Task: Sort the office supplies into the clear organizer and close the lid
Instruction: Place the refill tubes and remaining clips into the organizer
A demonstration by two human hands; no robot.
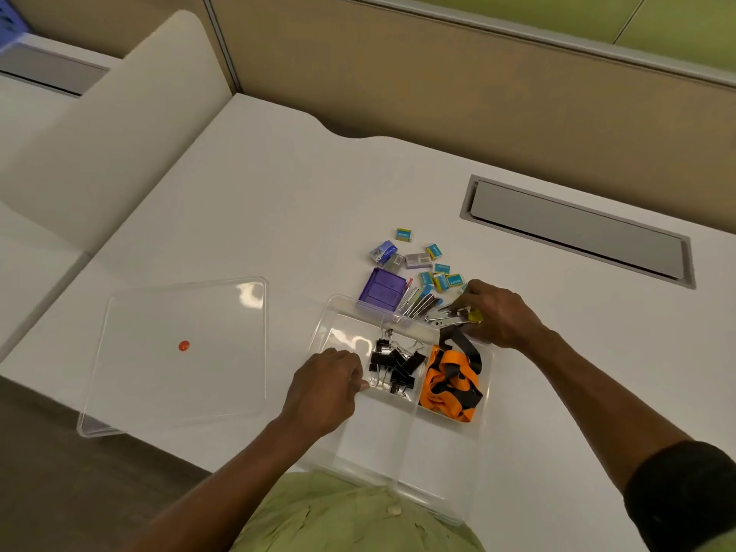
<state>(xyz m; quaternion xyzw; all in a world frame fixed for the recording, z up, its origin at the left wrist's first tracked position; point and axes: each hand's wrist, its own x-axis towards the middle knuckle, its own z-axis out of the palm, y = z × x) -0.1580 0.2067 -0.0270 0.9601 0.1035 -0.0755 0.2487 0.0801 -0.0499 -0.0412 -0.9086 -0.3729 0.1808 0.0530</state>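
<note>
Noted right grip (498,316) pinching metal tools (438,315) just beyond far rim of organizer (342,301); left grip (324,386) farther off, curled, hold unclear.

Single head-worn view, wide-angle. It looks from high above the clear organizer (374,452), facing forward and steeply down. Close range: the organizer sits low centre, its near edge meeting the wearer's green shirt (338,511). Beyond the organizer, the white worktop (278,193) runs to a tan partition (438,93). Left of the organizer lies the clear lid (199,392). Straight edges bow toward the frame borders.
</note>
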